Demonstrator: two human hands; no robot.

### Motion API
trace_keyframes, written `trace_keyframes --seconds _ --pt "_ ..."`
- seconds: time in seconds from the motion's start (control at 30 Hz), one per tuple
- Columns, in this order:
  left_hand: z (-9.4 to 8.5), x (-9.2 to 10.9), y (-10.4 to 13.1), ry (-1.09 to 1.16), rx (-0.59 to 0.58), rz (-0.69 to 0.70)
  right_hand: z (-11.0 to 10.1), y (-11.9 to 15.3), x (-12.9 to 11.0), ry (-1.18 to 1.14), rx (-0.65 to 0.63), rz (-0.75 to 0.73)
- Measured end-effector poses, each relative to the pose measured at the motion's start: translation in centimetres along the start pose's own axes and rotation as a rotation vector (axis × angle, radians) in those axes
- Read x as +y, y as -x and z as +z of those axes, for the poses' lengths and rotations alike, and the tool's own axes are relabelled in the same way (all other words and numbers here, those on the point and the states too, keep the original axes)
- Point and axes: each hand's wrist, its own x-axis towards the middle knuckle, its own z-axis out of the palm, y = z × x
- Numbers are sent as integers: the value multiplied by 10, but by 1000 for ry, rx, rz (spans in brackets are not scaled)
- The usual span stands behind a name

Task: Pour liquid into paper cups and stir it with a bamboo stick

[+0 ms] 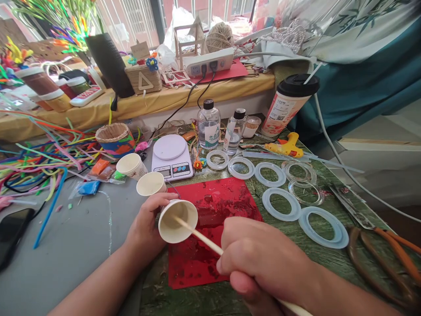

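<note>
A paper cup point(188, 210), tilted with its mouth toward me, is held in my left hand point(148, 219) above the left part of a stained red sheet point(197, 267). My right hand point(259, 259) is closed round a pale wooden stick point(210, 244), whose far end reaches inside that cup. What the cup contains is hard to make out. Just behind my left hand stand two more paper cups, one nearer point(151, 184) and one farther point(132, 166). A white digital scale point(171, 159) sits beyond them.
Ring moulds point(281, 204) lie to the right, with scissors point(378, 272) at the right edge. Clear bottles point(209, 127), a lidded drink cup point(286, 107) and a yellow glue gun point(287, 146) stand or lie behind. Pipe cleaners point(59, 188) and a phone point(15, 232) are left.
</note>
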Motion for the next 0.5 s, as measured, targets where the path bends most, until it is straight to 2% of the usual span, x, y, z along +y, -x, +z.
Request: trace_keyframes --seconds 0.1,0.3,0.5 --pt "0 1 0 -31 -6 10 -1 2 -3 13 -52 19" --pt "1 -1 1 -41 -8 -18 -5 2 -8 73 -3 35" --pt "0 -1 -1 -49 -1 -37 -14 -6 -12 74 82 131"
